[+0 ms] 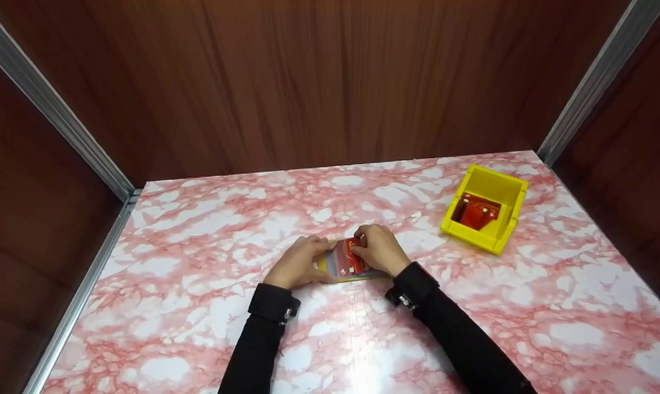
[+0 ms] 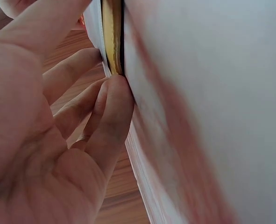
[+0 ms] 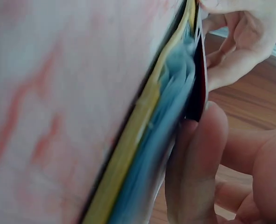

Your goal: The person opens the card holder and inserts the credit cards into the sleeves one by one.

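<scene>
A small card album (image 1: 330, 268) with clear plastic pages lies on the table between both hands. My left hand (image 1: 299, 264) grips its left end, fingers at the far edge and thumb at the near one. In the left wrist view, fingertips touch the album's yellow edge (image 2: 112, 37). A red card (image 1: 346, 257) lies over the open page. My right hand (image 1: 383, 249) pinches that card near its right side. The right wrist view shows bluish pages (image 3: 152, 140) above the yellow cover (image 3: 123, 172), with thumb and finger at the card's edge. How far the card sits inside a pocket cannot be told.
To the right at the back stands an open yellow box (image 1: 475, 236) with several red cards (image 1: 478, 212) inside. The table (image 1: 209, 262) has a pink and white marbled top. Brown wood-grain panels (image 1: 330, 82) with metal edge strips enclose it at the back and sides.
</scene>
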Motion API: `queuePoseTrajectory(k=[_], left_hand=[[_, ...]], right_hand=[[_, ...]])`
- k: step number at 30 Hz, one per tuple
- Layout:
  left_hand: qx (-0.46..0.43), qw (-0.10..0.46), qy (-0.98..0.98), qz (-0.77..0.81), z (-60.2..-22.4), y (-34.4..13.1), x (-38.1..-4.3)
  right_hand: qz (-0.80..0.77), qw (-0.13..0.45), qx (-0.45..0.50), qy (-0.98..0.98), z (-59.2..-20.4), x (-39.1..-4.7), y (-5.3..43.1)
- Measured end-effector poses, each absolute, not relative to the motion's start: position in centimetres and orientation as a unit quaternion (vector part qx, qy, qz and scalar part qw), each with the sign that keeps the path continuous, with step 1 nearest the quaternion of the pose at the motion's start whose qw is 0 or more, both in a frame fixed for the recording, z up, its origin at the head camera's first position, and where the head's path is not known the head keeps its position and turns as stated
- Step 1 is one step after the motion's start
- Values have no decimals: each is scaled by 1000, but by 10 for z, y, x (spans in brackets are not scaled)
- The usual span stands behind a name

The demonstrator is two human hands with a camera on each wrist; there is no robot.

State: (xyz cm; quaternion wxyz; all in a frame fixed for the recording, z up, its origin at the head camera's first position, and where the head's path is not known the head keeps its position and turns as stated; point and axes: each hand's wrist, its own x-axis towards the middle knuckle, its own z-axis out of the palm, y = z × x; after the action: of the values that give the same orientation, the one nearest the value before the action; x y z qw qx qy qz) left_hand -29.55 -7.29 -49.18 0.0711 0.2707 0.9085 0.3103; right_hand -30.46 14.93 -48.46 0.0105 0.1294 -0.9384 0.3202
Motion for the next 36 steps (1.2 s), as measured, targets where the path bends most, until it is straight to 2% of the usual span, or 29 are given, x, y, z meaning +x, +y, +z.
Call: queuePoseTrajectory(k=[16, 23, 32, 36], left_hand=[[291, 45, 907, 300, -493, -76, -299], [296, 45, 904, 306, -494, -74, -298], [286, 36, 915, 283, -494, -70, -298], [285, 37, 915, 283, -495, -70, -299]], right_hand=[[301, 3, 93, -949, -471, -291, 127], [278, 18, 150, -948, -469, -283, 120], [228, 53, 160, -959, -466, -275, 115], [220, 45, 161, -961, -467, -274, 114]])
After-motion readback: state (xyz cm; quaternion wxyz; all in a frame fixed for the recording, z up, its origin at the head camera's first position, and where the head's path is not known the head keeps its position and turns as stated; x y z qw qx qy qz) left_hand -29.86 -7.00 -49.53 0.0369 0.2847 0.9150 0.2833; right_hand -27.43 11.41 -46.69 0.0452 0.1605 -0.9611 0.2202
